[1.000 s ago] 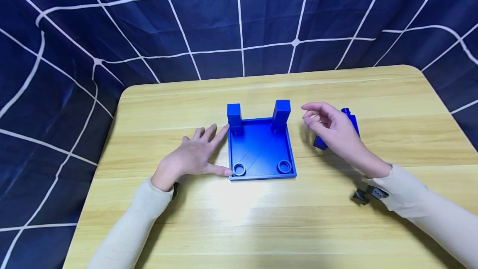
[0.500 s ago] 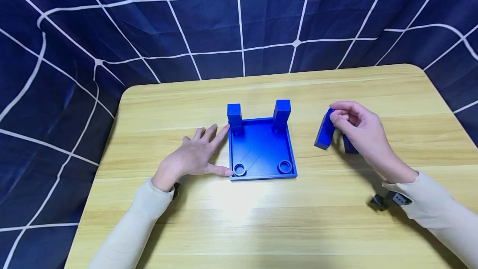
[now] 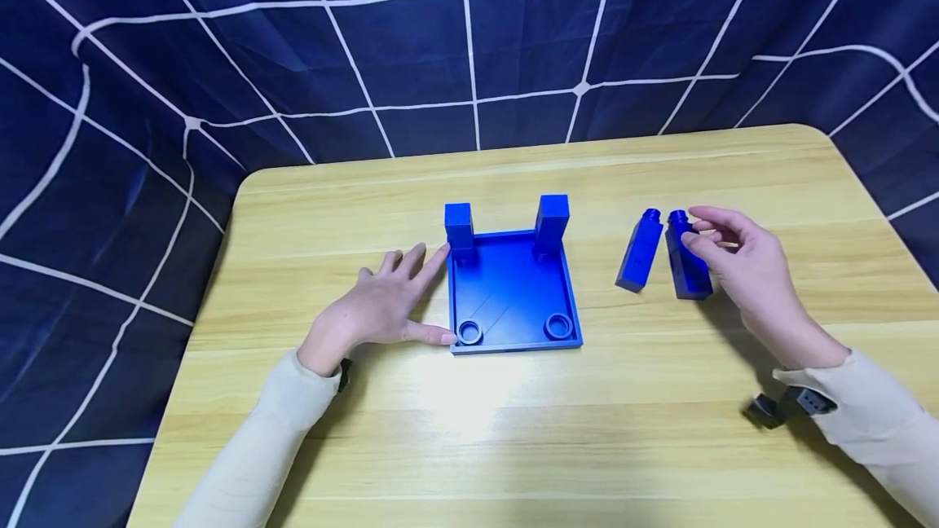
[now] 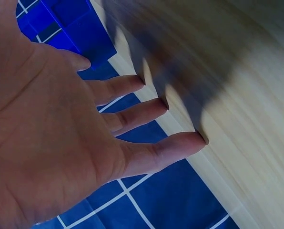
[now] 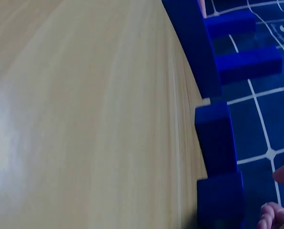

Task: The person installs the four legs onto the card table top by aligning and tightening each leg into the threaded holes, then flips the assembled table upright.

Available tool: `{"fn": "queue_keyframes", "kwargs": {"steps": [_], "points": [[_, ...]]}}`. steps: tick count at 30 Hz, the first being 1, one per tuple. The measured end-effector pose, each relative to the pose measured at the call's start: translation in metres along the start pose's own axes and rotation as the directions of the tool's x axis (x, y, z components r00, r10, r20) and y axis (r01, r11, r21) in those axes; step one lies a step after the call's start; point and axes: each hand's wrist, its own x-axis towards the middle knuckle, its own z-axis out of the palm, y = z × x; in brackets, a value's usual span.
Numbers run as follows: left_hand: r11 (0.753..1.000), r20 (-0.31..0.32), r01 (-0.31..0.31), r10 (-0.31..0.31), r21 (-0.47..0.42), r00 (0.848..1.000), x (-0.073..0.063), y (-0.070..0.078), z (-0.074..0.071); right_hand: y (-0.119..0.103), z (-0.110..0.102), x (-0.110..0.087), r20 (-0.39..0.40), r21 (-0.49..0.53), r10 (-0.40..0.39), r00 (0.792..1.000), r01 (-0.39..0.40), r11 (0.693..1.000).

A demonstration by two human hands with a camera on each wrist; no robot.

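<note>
With your spread left hand [image 3: 383, 301] bracing the tray [image 3: 506, 288], bring your right hand [image 3: 756, 271], fingertips apart, squarely around the post [image 3: 689, 271] beneath.

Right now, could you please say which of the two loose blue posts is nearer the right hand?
The rightmost post: the right hand overlaps it in the head view; the other loose post lies farther left.

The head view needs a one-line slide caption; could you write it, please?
Left hand at the tray, right hand beside two loose posts.
</note>
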Motion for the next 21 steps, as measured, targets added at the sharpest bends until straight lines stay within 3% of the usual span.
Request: {"fn": "queue_keyframes", "kwargs": {"steps": [3,5,7,11,21], "points": [[1.000,-0.004,-0.003,0.003,-0.002,1.000,0.000,0.000,0.001,0.006,-0.005,0.002,0.004,0.048,0.037,0.999,-0.037,0.998],[1.000,-0.007,-0.005,0.005,-0.002,1.000,0.000,0.000,0.001,0.009,-0.007,0.004,0.020,0.009,0.067,0.998,-0.067,0.998],[1.000,-0.009,-0.006,0.006,0.002,1.000,-0.001,0.000,0.001,0.012,-0.009,0.005,0.056,-0.077,0.107,0.993,-0.103,0.992],[1.000,-0.010,-0.007,0.007,0.007,1.000,-0.001,0.000,0.001,0.016,-0.012,0.007,0.136,-0.280,0.168,0.976,-0.125,0.952],[1.000,-0.010,-0.009,0.009,0.023,1.000,-0.001,-0.001,0.001,0.015,-0.016,0.015,0.188,-0.452,0.154,0.970,-0.054,0.890]]}}
